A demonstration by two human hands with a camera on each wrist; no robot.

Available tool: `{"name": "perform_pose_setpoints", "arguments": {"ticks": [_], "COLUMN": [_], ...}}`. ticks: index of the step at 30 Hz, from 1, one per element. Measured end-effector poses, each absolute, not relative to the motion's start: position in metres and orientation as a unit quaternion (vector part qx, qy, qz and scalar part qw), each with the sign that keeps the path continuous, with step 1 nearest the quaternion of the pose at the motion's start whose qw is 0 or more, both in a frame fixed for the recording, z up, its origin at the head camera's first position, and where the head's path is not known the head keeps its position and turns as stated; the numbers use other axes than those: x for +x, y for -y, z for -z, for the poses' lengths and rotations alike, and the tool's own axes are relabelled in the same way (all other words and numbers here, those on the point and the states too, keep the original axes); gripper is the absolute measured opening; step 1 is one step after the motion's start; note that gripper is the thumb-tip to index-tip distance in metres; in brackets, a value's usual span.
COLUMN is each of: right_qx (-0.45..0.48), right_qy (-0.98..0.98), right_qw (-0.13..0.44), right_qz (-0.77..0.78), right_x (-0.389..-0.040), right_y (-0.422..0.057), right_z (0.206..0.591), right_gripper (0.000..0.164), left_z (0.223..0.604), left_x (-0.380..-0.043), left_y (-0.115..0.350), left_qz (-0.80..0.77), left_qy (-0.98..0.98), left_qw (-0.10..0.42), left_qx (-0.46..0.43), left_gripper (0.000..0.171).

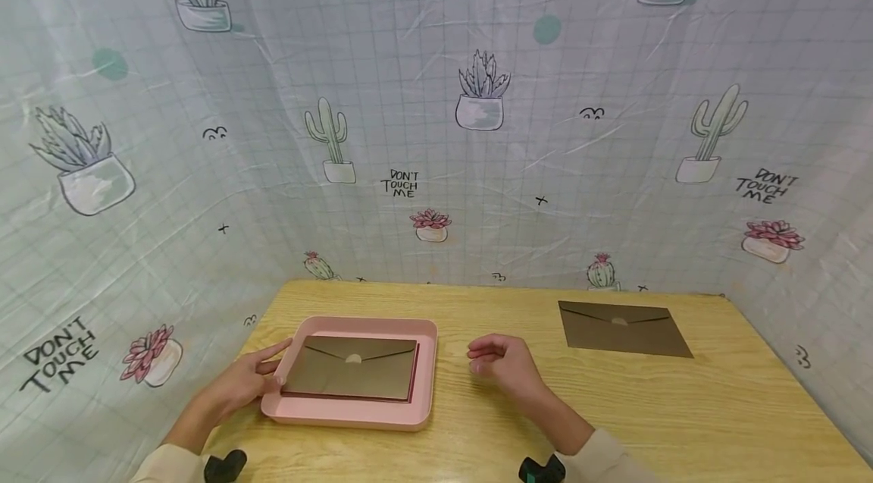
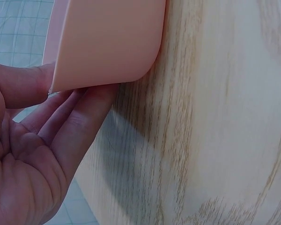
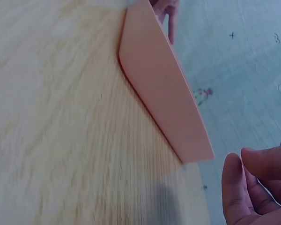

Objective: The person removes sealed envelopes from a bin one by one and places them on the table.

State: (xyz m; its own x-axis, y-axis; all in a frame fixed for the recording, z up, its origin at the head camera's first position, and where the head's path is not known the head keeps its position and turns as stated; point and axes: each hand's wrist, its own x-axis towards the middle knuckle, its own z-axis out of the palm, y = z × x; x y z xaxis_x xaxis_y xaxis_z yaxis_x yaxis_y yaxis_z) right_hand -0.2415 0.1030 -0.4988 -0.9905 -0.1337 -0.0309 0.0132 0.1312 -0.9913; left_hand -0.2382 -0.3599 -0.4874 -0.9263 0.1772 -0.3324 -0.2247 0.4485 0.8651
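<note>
My left hand (image 1: 240, 384) grips the left side of a pink tray (image 1: 348, 418), which stands on the table. In the left wrist view the thumb (image 2: 28, 86) lies at the tray's rim and the other fingers touch the outer wall from below. Inside the tray lies a gold-brown envelope (image 1: 348, 378) with a round pale seal, on top of something dark red (image 1: 414, 371) whose edge peeks out. Right of the tray, my right hand (image 1: 513, 371) hovers over the table, fingers loosely bent, holding nothing. A similar brown envelope (image 1: 624, 335) lies flat farther right.
The light wooden table (image 1: 477, 437) carries everything. A pale curtain (image 1: 436, 157) printed with cacti and a grid hangs behind it and along both sides, close to the table's left edge.
</note>
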Motion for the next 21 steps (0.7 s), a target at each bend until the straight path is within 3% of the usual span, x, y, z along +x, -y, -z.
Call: {"name": "perform_pose_setpoints", "arguments": {"ticks": [10, 21], "right_qx": [-0.08, -0.083], "right_qy": [-0.713, -0.661], "right_qw": [0.09, 0.167], "right_qz": [0.691, 0.727], "right_x": [-0.237, -0.233], "right_y": [-0.06, -0.026], "right_z": [0.49, 0.476], "right_gripper": [0.035, 0.037], "left_z": [0.487, 0.489], "left_x": [-0.24, -0.239], "left_y": [0.359, 0.36], "left_qz": [-0.524, -0.528], "left_qy": [-0.831, -0.828], "left_qw": [0.186, 0.19], "left_qx": [-0.009, -0.01], "left_gripper": [0.085, 0.084]}}
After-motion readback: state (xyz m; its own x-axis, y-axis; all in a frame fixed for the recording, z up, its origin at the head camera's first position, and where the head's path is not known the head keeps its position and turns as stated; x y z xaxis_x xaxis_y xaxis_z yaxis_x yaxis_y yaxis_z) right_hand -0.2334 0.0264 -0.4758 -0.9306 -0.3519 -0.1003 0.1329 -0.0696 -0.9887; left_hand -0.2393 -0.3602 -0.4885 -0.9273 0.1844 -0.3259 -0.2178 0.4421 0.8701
